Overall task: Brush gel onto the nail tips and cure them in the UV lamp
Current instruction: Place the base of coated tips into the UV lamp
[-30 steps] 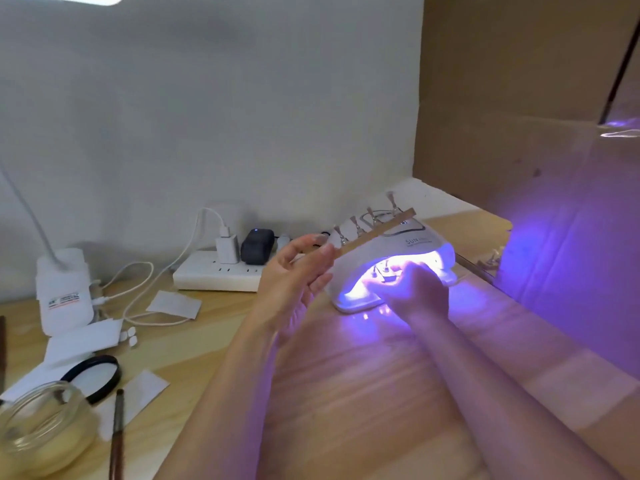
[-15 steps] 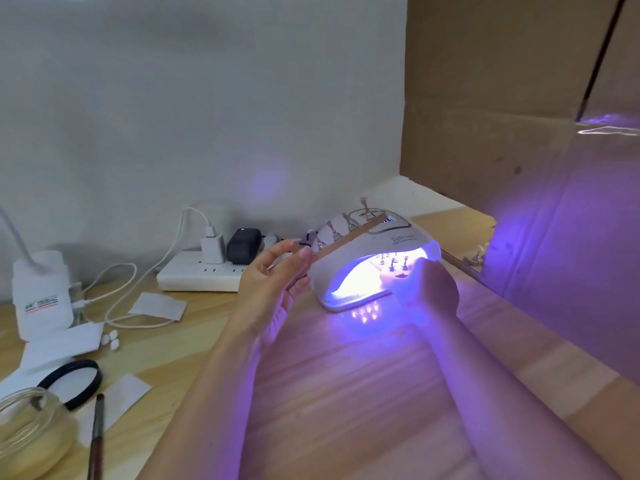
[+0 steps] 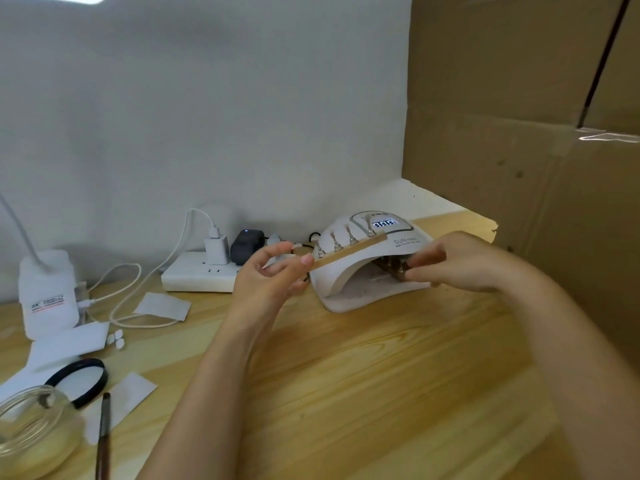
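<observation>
Left hand is pinching one wooden strip of nail tips outside the unlit UV lamp, right hand is gripping a second strip at its mouth; curing apparently under way, brushing status unclear.

The left hand pinches one end of a wooden strip that carries a row of nail tips on small stands, holding it up in front of the white UV lamp. The right hand grips a second, darker strip at the lamp's mouth, whose inside is unlit. At the left of the wooden table lie a brush, a glass jar and a power strip.
</observation>
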A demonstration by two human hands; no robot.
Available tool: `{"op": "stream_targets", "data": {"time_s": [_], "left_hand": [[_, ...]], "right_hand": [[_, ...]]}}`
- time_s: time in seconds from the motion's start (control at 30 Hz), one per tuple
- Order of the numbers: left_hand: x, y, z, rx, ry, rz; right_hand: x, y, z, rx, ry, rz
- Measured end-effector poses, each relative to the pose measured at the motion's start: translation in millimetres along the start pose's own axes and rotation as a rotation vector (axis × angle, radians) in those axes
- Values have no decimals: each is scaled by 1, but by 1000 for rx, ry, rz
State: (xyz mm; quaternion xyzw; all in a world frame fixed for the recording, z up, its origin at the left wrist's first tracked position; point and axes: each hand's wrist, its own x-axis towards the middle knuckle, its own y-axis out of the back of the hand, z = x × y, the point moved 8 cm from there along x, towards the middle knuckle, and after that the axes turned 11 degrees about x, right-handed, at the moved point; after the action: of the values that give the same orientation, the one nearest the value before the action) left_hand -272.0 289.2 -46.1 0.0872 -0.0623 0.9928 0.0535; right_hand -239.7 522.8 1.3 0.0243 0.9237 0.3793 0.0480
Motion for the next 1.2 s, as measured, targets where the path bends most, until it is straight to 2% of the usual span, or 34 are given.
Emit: {"op": "stream_targets", "data": {"time_s": [0.1,0.17,0.57,0.67,0.8,0.9,0.97,1.13,1.2], "left_hand": [[-1,-1,0,100,-9,-16],[-2,-5,-1,147,-16,-45],[-9,-28,-2,294,-58,-215],[-12,-25,3,323,-80,-189],[-11,-16,4,284,-70,-74],[-11,-17,-1,309,-49,-62],[-9,-19,-7,328,-35,-68],[-7,-26,-22,148,96,-135],[-6,-26,-22,120,103,-142]], "right_hand": [[-20,-13,-24,250,132,-209],[-21,-18,-27,339,193,-221],[-33,-3,12,450,231,-24],[-41,9,35,435,189,27],[-38,18,67,421,131,170],[-31,16,80,501,129,298],[-26,9,82,542,142,324],[-9,-10,83,615,169,409],[0,-16,80,521,164,429]]}}
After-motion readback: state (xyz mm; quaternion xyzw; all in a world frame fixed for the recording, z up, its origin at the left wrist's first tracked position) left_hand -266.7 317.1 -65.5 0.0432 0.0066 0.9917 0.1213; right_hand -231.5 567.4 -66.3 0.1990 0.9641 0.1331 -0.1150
